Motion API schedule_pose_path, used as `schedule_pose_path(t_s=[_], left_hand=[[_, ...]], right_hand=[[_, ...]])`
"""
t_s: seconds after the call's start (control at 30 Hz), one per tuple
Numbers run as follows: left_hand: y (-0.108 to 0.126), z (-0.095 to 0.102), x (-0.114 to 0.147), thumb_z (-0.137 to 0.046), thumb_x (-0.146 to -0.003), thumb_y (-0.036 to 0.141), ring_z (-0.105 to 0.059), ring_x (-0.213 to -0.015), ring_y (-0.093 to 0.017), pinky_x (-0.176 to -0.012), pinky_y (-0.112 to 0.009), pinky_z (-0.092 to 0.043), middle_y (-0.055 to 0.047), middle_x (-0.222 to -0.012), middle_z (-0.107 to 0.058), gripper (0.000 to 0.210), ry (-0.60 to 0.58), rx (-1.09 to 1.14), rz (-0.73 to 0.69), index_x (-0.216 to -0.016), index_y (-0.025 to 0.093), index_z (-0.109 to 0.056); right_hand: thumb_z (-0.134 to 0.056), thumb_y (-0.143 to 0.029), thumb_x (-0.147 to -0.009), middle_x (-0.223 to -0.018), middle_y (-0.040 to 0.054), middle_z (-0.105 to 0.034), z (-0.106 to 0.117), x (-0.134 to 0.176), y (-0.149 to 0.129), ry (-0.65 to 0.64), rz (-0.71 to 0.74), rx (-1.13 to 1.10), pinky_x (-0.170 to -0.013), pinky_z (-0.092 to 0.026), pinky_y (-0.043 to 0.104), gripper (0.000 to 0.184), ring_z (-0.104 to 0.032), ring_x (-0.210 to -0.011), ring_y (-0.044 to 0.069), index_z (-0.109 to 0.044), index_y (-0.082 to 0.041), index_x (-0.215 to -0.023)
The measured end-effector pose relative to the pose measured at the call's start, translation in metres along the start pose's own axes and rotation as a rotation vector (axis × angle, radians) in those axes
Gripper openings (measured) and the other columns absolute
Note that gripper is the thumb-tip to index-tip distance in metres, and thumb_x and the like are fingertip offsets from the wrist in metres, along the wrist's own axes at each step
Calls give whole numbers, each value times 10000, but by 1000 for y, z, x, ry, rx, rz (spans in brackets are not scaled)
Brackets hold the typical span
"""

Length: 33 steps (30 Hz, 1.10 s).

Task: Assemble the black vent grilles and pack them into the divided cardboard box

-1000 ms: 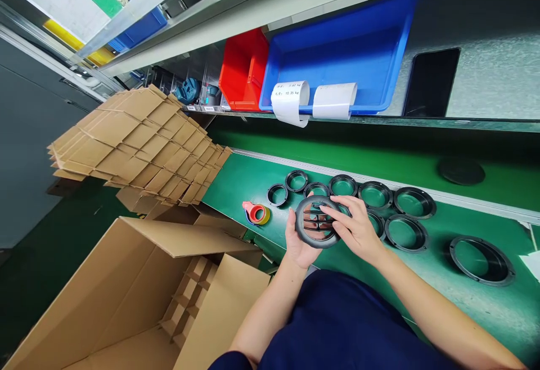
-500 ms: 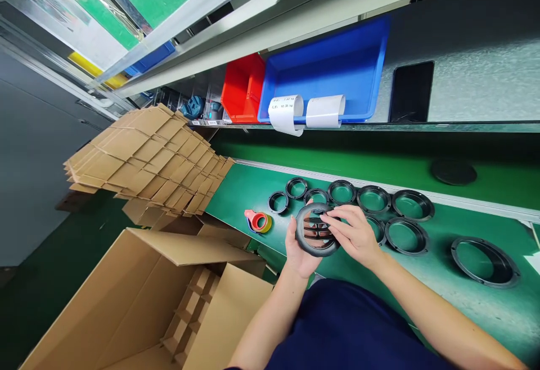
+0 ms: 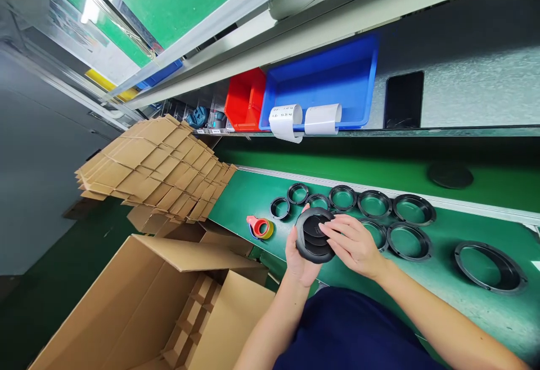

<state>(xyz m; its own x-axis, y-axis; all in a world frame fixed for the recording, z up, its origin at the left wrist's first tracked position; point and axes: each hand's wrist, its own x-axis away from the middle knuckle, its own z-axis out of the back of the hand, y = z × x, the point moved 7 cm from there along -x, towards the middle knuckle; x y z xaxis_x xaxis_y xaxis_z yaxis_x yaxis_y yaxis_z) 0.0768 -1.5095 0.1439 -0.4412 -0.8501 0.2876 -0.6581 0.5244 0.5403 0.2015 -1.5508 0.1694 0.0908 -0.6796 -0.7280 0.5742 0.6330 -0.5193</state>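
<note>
Workshop, light industrial. You stood at a green bench (image 3: 234, 207) bearing rows of like black rings (image 3: 508, 271) and tape (image 3: 269, 231). Facing you: metal shelf (image 3: 481, 97), red bin (image 3: 241, 107), blue bin (image 3: 327, 80) with kilogram label (image 3: 283, 125). Leftward lay stacked cardboard dividers (image 3: 156, 170) and an open carton (image 3: 105, 299).

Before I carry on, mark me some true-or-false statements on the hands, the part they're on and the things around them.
1. The left hand and right hand are both on the round black part. True.
2. The part's middle is open, with the palm showing through. False: dark slats fill it.
3. The phone lies to the right of the blue bin in the picture. True.
4. The yellow tape sits inside a black ring. False: it lies on the green bench, apart from the rings.
5. Dividers stand in the open cardboard box. True.
</note>
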Motion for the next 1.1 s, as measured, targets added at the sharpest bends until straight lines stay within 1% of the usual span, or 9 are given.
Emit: schedule_pose_path(t_s=[0.17,0.23,0.37,0.5,0.57,0.67,0.77,0.93,1.1], left_hand=[[2,-6,-2,-648,-904,516,-455,-1358,-268,-1150,-409,-361,-44,-1448,-523,768,154,-335,-190,-1543,377,-245],[3,-9,0,-615,-909,574,-367,-1422,-255,-1196,-404,-296,-35,-1528,-422,771,241,-505,-279,-1546,395,-218],[2,-15,6,-450,-957,648,-159,-1508,-206,-1236,-375,-207,15,-1635,-189,631,224,-631,-327,-1515,391,-302],[28,-9,12,-744,-841,484,-181,-1498,-240,-1242,-399,-165,-29,-1582,-272,794,263,-811,-405,-1502,385,-315],[37,-7,8,-787,-798,435,-245,-1476,-281,-1229,-433,-209,-57,-1547,-341,820,189,-723,-352,-1488,359,-351],[30,-18,1,-805,-748,459,-375,-1410,-350,-1191,-496,-295,-109,-1483,-460,876,-122,-465,-113,-1493,297,-373],[23,-26,3,-810,-702,585,-399,-1392,-380,-1186,-537,-292,-135,-1466,-493,990,-295,-313,-31,-1516,275,-338],[19,-13,5,-766,-691,708,-414,-1378,-395,-1169,-582,-290,-140,-1443,-517,1010,-248,-239,-113,-1512,296,-345],[16,-15,5,-748,-582,823,-413,-1364,-452,-1107,-678,-306,-162,-1451,-505,1202,-289,-158,-16,-1549,349,-215]], right_hand=[[-506,-610,-970,-1532,147,-401,-31,15,-1,-127,-212,-200,-1139,-380,578,794,-400,-1383,342,-222,-216,-1597],[-453,-646,-977,-1565,152,-348,-45,23,1,-114,-384,-397,-1148,-381,541,803,-374,-1411,333,-212,-196,-1596],[-509,-558,-994,-1424,113,-545,-52,33,19,46,-787,-762,-1123,-421,490,547,-513,-1304,304,-517,-224,-1428],[-502,-557,-1004,-1335,117,-619,-47,29,23,90,-995,-1350,-1007,-520,517,464,-585,-1216,306,-639,-215,-1287],[-493,-534,-1017,-1299,131,-640,-45,25,15,50,-1030,-1597,-919,-570,535,444,-625,-1157,309,-649,-206,-1272],[-520,-512,-1013,-1283,126,-650,-46,23,1,5,-1062,-1801,-851,-603,524,418,-661,-1097,300,-648,-215,-1278],[-545,-538,-994,-1261,105,-665,-53,24,-9,-30,-1087,-1899,-827,-620,487,435,-694,-1020,270,-635,-244,-1302],[-568,-542,-980,-1120,117,-716,-56,23,-9,-34,-1111,-1801,-771,-640,449,443,-718,-908,254,-685,-189,-1222],[-582,-565,-963,-1078,98,-719,-54,18,-15,-13,-1148,-1675,-718,-648,426,451,-709,-843,231,-681,-202,-1213]])
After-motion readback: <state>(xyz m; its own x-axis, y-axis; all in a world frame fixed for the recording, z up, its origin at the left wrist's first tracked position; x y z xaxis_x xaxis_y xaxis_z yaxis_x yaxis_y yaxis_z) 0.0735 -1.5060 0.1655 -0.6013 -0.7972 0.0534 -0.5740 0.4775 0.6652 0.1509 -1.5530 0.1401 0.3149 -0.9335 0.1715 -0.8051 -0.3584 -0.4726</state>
